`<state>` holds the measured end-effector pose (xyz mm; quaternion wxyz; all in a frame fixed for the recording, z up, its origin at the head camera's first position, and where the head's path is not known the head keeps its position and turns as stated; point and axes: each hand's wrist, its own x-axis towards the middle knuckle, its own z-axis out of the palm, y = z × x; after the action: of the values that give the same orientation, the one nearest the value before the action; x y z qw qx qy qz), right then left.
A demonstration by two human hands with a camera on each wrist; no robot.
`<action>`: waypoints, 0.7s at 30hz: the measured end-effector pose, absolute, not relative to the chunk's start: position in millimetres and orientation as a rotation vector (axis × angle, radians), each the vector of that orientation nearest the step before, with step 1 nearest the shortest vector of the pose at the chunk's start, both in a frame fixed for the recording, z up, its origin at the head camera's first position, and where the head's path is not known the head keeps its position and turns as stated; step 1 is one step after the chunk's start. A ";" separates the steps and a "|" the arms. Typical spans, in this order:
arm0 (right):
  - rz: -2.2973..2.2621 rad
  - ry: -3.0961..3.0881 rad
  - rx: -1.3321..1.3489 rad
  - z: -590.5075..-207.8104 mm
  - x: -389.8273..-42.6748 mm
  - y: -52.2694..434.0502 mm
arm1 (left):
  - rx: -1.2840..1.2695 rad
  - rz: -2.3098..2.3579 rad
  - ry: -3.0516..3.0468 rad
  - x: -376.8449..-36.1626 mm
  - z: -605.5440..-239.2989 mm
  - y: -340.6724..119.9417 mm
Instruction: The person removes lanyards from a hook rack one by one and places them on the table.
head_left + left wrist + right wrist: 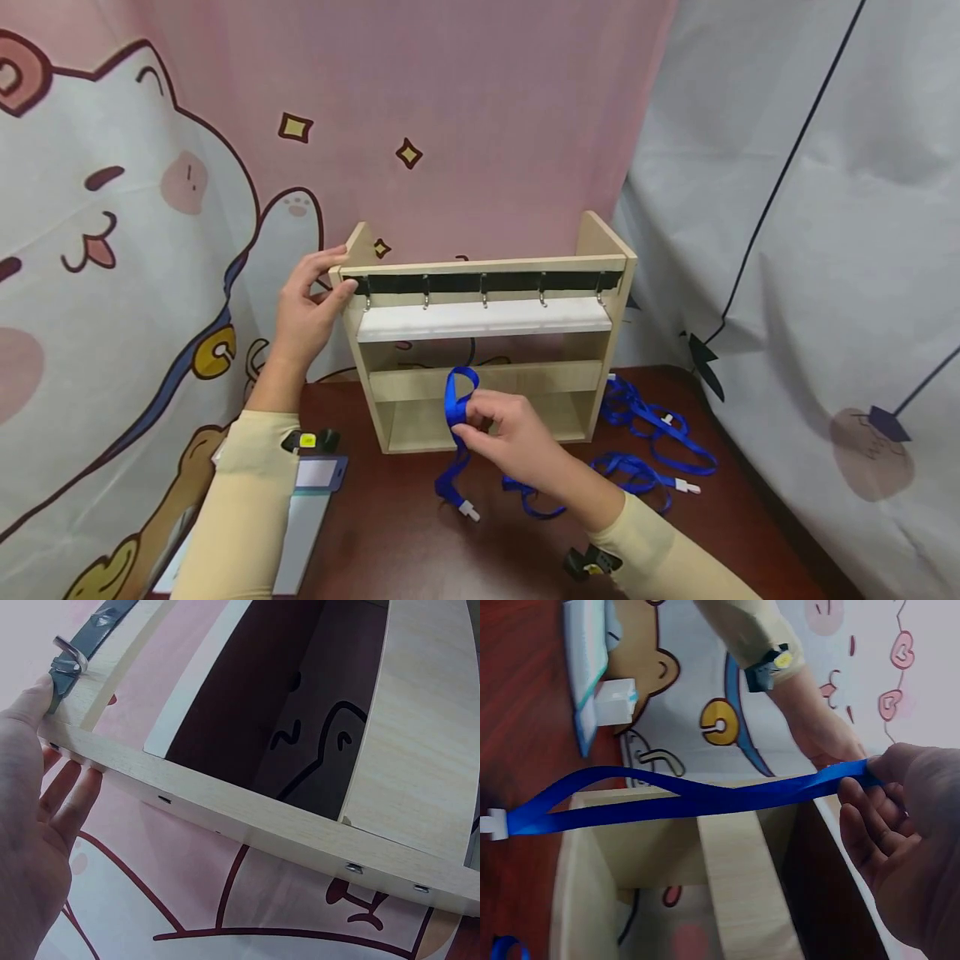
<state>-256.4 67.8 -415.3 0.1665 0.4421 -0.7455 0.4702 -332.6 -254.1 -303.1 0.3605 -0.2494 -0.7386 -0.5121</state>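
Blue nylon-looking lanyard (459, 408) is the thing in play here, pinched between thumb and fingers of the right hand (508, 433) just in front of the wooden rack (480, 333), with a loop standing up above the fingers and the rest trailing down to a white plastic clip (468, 510) near the dark red table (390, 517). My guess is it's held up by the loop like that so the strap hangs free instead of bunching. The left hand (306, 304) sits on the rack's top left corner, thumb on the front by the black strip of hooks (483, 283) and fingers fairly straight round the side panel, not really clenched, which looks like bracing so the rack doesn't shift. The strap itself is flat, glossy and doubled over, as the right wrist view shows nicely. More blue lanyards (652, 433) lie in a tangle on the table to the right of the rack, and a badge holder (318, 473) sits by the left sleeve.
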 end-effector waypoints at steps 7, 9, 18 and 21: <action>1.279 -2.197 1.373 -436.1 -258.3 68.4 | -0.651 -1.331 -1.890 -333.9 -303.3 -254.1; 1.250 -2.217 1.412 -443.2 -258.1 69.1 | -0.647 -1.329 -1.892 -333.6 -303.5 -253.9; 1.178 -2.356 1.471 -474.2 -260.2 75.4 | -0.639 -1.316 -1.898 -333.0 -304.1 -253.3; 1.206 -2.405 1.465 -484.5 -261.9 76.6 | -0.635 -1.316 -1.897 -333.2 -303.7 -252.9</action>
<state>-261.9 76.6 -484.5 0.0389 0.4779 -0.7845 0.3933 -333.2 -252.9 -303.7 0.3649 -0.2471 -0.7377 -0.5115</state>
